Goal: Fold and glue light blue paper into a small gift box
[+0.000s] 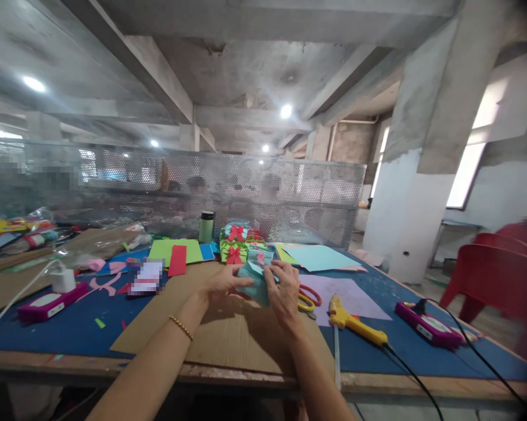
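Note:
Between my two hands is a folded piece of light blue paper (258, 287), held just above a brown cardboard sheet (167, 330). My left hand (226, 283) grips its left side with thumb and fingers. My right hand (283, 286) presses on its upper right edge, fingers bent over it. Part of the paper is hidden behind the right fingers. Right beside my right hand lie scissors (309, 299) with red and yellow handles. Just beyond the hands stand small green and blue paper boxes (233, 248) with red bows.
A yellow glue gun (355, 324) and its cord lie right, near a purple power strip (427, 324). Another purple power strip (53, 301) is left. Coloured paper sheets (320, 257), a phone (146, 276) and a green bottle (206, 227) stand around. A perforated metal screen (325, 202) runs behind.

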### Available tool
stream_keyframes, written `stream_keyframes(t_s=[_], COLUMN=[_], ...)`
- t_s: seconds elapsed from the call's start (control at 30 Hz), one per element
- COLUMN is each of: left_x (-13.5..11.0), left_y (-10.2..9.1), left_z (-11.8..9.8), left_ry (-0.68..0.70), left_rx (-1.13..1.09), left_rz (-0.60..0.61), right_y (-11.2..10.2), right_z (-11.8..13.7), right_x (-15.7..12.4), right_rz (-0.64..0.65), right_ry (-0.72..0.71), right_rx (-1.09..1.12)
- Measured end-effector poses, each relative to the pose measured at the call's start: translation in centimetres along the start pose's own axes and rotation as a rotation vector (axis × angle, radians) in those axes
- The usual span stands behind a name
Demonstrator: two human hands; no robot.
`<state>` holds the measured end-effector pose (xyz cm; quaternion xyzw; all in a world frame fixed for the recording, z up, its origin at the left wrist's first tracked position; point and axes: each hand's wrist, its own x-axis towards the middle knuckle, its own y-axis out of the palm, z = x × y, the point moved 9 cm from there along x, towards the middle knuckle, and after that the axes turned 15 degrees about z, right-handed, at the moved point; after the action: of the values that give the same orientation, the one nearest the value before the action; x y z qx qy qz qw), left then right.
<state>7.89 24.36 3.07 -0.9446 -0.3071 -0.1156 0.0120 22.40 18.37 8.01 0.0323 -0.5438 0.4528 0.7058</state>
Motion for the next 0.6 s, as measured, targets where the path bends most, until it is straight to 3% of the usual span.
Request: stream_keyframes(t_s=[0.2,0.6], left_x=[0.3,0.1], left_y=[0.0,-0.3], left_z=[0.3,0.8], left_ry=[-0.004,-0.043], left_rx=[0.002,0.019], left_rz=[0.025,-0.040], right_y=[1.2,1.9], right_z=[0.0,0.1], right_x=[0.3,0.2], right_rz=[0.104,0.164], right_ry=[-0.051,-0.022], right_rx=[0.034,0.104])
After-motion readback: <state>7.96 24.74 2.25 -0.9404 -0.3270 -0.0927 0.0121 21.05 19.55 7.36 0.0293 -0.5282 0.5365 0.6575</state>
